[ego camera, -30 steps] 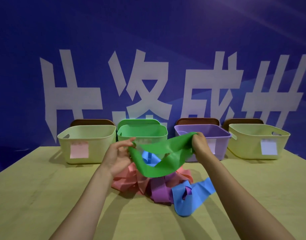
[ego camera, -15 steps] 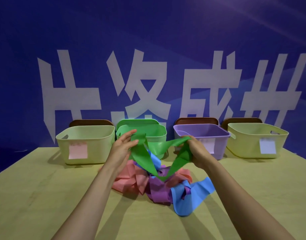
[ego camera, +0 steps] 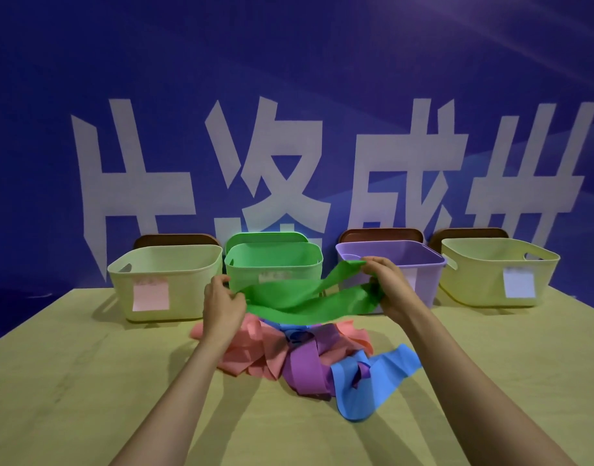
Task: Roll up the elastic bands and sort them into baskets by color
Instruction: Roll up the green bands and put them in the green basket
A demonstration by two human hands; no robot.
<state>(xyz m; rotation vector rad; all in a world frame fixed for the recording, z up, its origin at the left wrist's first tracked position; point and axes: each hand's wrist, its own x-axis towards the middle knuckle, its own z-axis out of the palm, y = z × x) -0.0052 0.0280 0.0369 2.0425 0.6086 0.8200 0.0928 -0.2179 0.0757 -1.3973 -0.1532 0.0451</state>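
A green elastic band [ego camera: 299, 299] hangs stretched between my hands above the pile. My left hand [ego camera: 223, 306] pinches its left end and my right hand [ego camera: 388, 287] grips its right end, where the band folds back on itself. Below lie tangled pink bands [ego camera: 251, 351], purple bands [ego camera: 307, 364] and a blue band [ego camera: 369, 381]. Along the back stand a cream basket with a pink label [ego camera: 161, 264], a green basket [ego camera: 275, 260], a purple basket [ego camera: 420, 253] and a cream basket with a pale blue label [ego camera: 483, 260].
The baskets stand in a row against a blue banner wall [ego camera: 288, 112] at the far edge of the wooden table [ego camera: 70, 381]. Brown chair backs [ego camera: 174, 239] show behind them. Bare tabletop lies left, right and in front of the pile.
My hands have moved apart, pulling the green band from a drooping V into a flatter, wider span. The pile below has not moved.
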